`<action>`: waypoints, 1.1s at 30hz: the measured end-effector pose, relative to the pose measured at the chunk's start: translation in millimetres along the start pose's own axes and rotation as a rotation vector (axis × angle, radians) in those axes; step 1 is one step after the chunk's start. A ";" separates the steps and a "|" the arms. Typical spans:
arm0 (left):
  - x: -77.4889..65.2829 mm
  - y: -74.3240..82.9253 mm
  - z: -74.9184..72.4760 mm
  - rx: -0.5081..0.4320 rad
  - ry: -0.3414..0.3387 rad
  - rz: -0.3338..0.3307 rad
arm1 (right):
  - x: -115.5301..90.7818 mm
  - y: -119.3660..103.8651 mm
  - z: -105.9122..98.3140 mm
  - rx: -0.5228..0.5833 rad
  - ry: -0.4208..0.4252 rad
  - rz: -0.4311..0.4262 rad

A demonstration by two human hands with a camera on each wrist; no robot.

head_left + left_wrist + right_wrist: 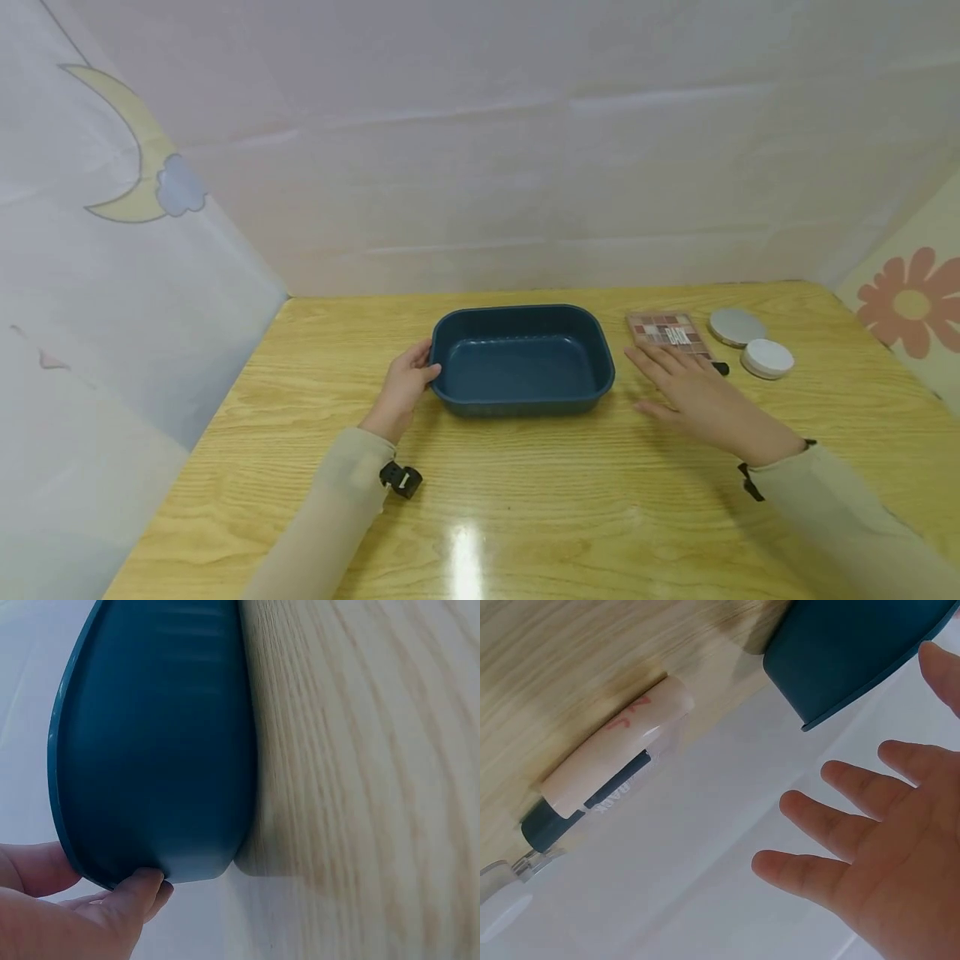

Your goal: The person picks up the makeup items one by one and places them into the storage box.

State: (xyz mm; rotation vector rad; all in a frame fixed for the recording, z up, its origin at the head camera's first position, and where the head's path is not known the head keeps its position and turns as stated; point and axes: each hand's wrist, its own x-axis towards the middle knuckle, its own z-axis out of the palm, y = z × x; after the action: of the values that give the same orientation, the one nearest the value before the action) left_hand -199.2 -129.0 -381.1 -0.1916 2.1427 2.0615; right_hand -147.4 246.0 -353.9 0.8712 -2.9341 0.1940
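A dark blue rectangular plastic tub [525, 408] stands on the table. My left hand [405, 383] grips its left end, thumb over the rim; the left wrist view shows the fingers [142, 889] against the outer wall. My right hand [697, 404] is open with straight, spread fingers, to the right of the tub and holding nothing. In the head view it overlaps the near edge of a makeup palette [660, 327] with pink and brown squares. A pale pink tube [622, 746] with red letters and a dark cap [547, 825] lies there, mostly hidden behind the hand in the head view.
Beyond the right hand lie a silvery round compact [737, 327] and a white round case [767, 358], close together. The wooden table [525, 492] meets a pale cloth backdrop [525, 167] at the back and sides. A black strap [401, 479] circles the left wrist.
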 end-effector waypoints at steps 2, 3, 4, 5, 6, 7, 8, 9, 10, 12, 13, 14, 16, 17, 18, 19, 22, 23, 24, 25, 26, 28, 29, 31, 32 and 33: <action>-0.1 0.1 0.8 -0.009 0.001 -0.004 | -0.5 1.3 -0.4 0.009 -0.006 0.010; 0.0 0.1 1.2 -0.011 0.003 -0.006 | -0.6 1.9 -0.6 0.013 -0.009 0.016; 0.2 0.2 1.5 -0.013 0.004 -0.008 | -0.9 2.4 -0.9 0.020 -0.012 0.023; 0.0 0.4 2.0 -0.016 0.005 -0.011 | -1.0 3.1 -1.1 0.021 -0.013 0.028; 0.0 0.3 2.4 -0.017 0.007 -0.015 | -1.1 3.9 -1.2 0.023 -0.011 0.030; 0.2 0.3 2.5 -0.016 0.009 -0.017 | -1.2 4.7 -1.5 0.026 -0.009 0.031; 0.2 0.2 2.7 -0.016 0.010 -0.019 | -1.4 5.7 -1.7 0.025 -0.006 0.031; 0.2 0.1 2.9 -0.016 0.013 -0.022 | -1.6 6.7 -1.9 0.024 -0.005 0.030; 0.4 0.0 2.8 -0.017 0.013 -0.023 | -1.8 7.9 -2.2 0.025 -0.004 0.029; 0.4 -0.4 3.2 -0.022 0.013 -0.023 | -2.5 10.0 -2.9 0.027 -0.003 0.028; 0.4 -0.4 3.3 -0.024 0.013 -0.021 | -2.9 11.0 -3.4 0.028 -0.006 0.031; 0.1 -0.4 3.6 -0.027 0.012 -0.020 | -3.2 11.8 -3.7 0.030 -0.008 0.034; -0.4 -0.1 3.7 -0.031 0.010 -0.015 | -3.9 13.2 -4.2 0.036 -0.010 0.039; -0.7 -0.1 3.7 -0.030 0.009 -0.013 | -4.2 13.6 -4.5 0.037 -0.014 0.046; -0.8 0.2 3.7 -0.029 0.011 -0.012 | -4.4 13.9 -4.6 0.039 -0.018 0.053; -1.1 0.5 3.8 -0.028 0.011 -0.012 | -4.7 14.3 -4.7 0.039 -0.023 0.059; -0.8 0.4 3.4 -0.022 0.013 -0.012 | -5.1 15.8 -4.9 0.045 -0.038 0.080; -0.8 0.2 3.1 -0.021 0.013 -0.012 | -5.3 16.2 -4.9 0.043 -0.041 0.086; -0.8 0.2 3.2 -0.020 0.014 -0.013 | -5.5 16.6 -5.1 0.042 -0.042 0.089; -0.9 -0.1 2.9 -0.018 0.013 -0.014 | -5.8 17.1 -5.1 0.039 -0.041 0.090; -0.8 -0.3 2.7 -0.016 0.013 -0.015 | -6.1 17.3 -5.2 0.038 -0.040 0.092; -1.0 -0.3 2.5 -0.013 0.014 -0.017 | -6.9 17.8 -5.4 0.029 -0.028 0.087; -0.7 -0.4 2.5 -0.015 0.014 -0.017 | -7.4 18.2 -5.4 0.029 -0.020 0.084; 0.0 -0.3 2.5 -0.016 0.017 -0.019 | -8.1 19.2 -5.4 0.028 -0.006 0.080; 0.3 -0.3 2.6 -0.018 0.019 -0.020 | -8.3 19.9 -5.2 0.026 -0.001 0.077; 0.7 -0.4 2.5 -0.018 0.021 -0.019 | -8.4 20.7 -4.9 0.025 0.002 0.078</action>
State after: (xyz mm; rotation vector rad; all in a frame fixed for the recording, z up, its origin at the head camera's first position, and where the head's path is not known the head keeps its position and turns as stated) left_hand -199.8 -126.6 -381.7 -0.2352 2.1261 2.0787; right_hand -151.5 268.4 -352.1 0.7596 -2.9721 0.2361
